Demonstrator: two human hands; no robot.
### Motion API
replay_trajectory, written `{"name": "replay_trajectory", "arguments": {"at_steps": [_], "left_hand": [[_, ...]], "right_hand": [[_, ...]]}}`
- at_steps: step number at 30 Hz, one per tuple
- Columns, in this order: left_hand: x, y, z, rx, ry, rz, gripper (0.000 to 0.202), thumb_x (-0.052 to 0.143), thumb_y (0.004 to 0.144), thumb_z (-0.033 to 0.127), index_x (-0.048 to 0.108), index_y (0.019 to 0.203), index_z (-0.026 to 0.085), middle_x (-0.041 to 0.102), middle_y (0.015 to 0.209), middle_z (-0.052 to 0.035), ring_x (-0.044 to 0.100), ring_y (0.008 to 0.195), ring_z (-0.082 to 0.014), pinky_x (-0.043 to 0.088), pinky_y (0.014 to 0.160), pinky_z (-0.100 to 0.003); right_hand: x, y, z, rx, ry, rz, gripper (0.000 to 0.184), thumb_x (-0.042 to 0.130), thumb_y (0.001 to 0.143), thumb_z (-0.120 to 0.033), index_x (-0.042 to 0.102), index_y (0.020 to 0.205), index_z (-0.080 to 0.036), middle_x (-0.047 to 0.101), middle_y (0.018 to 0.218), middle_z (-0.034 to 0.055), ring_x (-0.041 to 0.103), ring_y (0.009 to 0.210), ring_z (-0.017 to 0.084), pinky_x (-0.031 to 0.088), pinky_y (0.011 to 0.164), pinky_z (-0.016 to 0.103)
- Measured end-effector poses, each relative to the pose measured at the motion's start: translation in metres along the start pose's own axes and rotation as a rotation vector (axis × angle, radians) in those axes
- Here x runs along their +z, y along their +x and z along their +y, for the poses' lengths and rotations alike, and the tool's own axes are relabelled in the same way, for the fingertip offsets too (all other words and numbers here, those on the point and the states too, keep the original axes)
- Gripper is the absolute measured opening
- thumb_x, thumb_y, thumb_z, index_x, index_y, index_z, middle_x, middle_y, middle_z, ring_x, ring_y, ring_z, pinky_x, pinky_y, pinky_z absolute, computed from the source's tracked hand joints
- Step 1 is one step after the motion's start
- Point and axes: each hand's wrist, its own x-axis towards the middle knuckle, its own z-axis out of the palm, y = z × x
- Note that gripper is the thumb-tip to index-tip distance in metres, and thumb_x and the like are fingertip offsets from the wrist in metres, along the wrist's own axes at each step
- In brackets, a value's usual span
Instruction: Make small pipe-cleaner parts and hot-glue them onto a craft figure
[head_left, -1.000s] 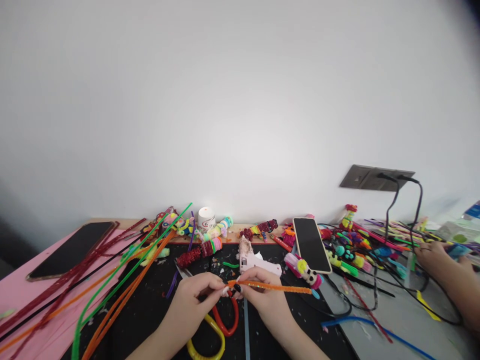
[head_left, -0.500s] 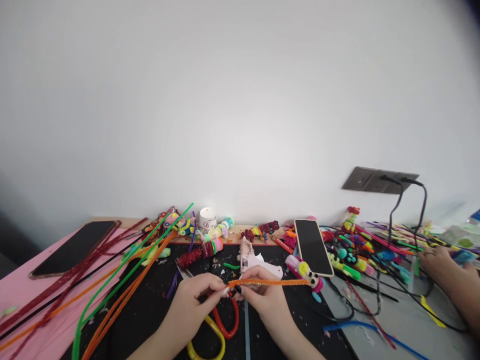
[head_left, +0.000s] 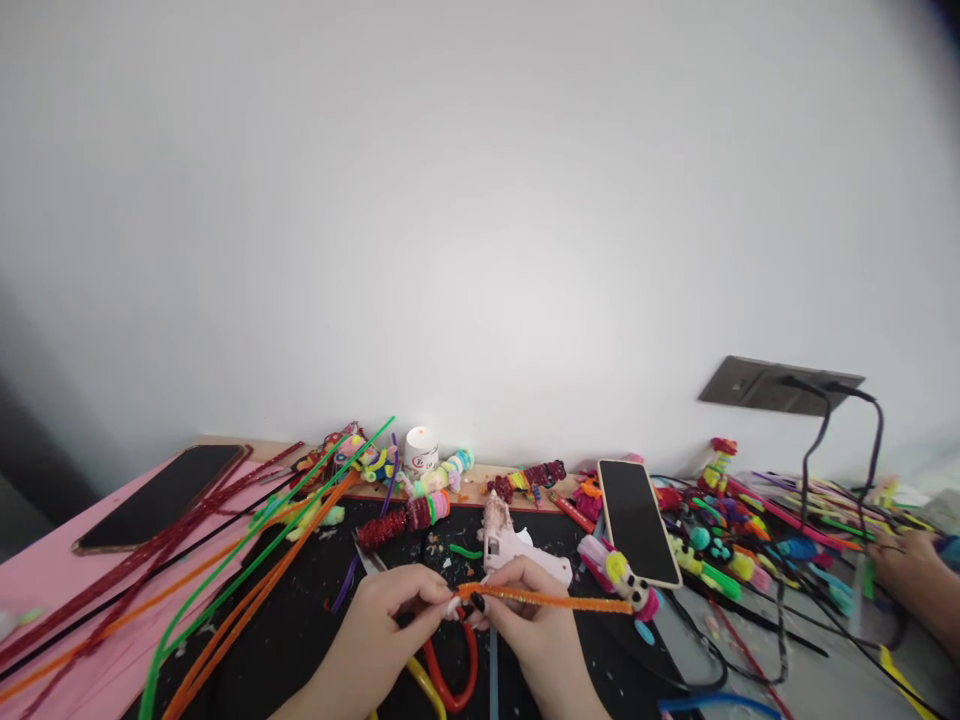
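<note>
Both hands meet low in the middle of the view. My left hand (head_left: 386, 630) pinches a small white and black piece (head_left: 454, 607) at the near end of an orange pipe cleaner (head_left: 577, 602). Closed on that same pipe cleaner is my right hand (head_left: 534, 630), and its long free end points to the right. Fingers partly hide the small piece, so its shape is unclear. Beneath the hands lie scissors with red and yellow handles (head_left: 471, 665). Just beyond stands a pale pink glue gun (head_left: 525, 560), with a dark red pipe-cleaner figure (head_left: 390, 528) to its left.
Long green, orange and red pipe cleaners (head_left: 255, 560) lie across the left side, beside a dark phone (head_left: 154, 500). A white-edged phone (head_left: 637, 520) lies to the right. Another person's hand (head_left: 915, 570) reaches into scattered pipe cleaners. Cords hang from a wall socket (head_left: 780, 385).
The view has shifted slightly, so the socket and phones appear further right and lower. My hands keep their grip, and the orange pipe cleaner's free end dips a little.
</note>
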Motion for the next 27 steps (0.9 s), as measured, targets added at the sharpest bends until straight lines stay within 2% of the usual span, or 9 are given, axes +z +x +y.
{"name": "replay_trajectory", "arguments": {"at_steps": [7,16,22,27], "left_hand": [[0.002,0.0,0.001,-0.05,-0.09,0.018,0.015,0.058,0.077,0.015,0.064,0.064,0.016,0.067,0.069,-0.0037,0.063,0.065,-0.0159,0.048,0.061,-0.021],[0.006,0.0,0.004,-0.131,-0.206,0.032,0.012,0.062,0.074,0.019,0.066,0.063,0.015,0.068,0.067,-0.0038,0.064,0.065,-0.0171,0.049,0.062,-0.023],[0.007,0.0,0.001,-0.142,-0.253,0.052,0.012,0.063,0.073,0.018,0.065,0.061,0.016,0.067,0.065,-0.0029,0.064,0.064,-0.0167,0.05,0.062,-0.023],[0.007,-0.001,-0.004,-0.136,-0.236,0.061,0.012,0.063,0.074,0.019,0.065,0.062,0.016,0.068,0.068,-0.0028,0.064,0.066,-0.0165,0.05,0.063,-0.022]], "right_hand": [[0.001,-0.003,0.0,0.007,-0.021,0.043,0.022,0.077,0.062,-0.023,0.056,0.066,-0.016,0.067,0.057,0.0,0.065,0.051,0.015,0.052,0.052,0.022],[0.0,-0.001,0.003,-0.037,0.021,0.006,0.02,0.074,0.065,-0.02,0.055,0.062,-0.017,0.069,0.059,0.002,0.065,0.052,0.015,0.053,0.055,0.024],[-0.003,-0.001,0.014,-0.086,0.075,-0.03,0.019,0.074,0.068,-0.02,0.056,0.064,-0.017,0.07,0.065,0.0025,0.065,0.057,0.014,0.053,0.057,0.024],[-0.005,0.0,0.024,-0.111,0.119,0.0,0.019,0.075,0.067,-0.022,0.057,0.065,-0.017,0.069,0.067,0.0022,0.064,0.057,0.013,0.052,0.056,0.023]]}}
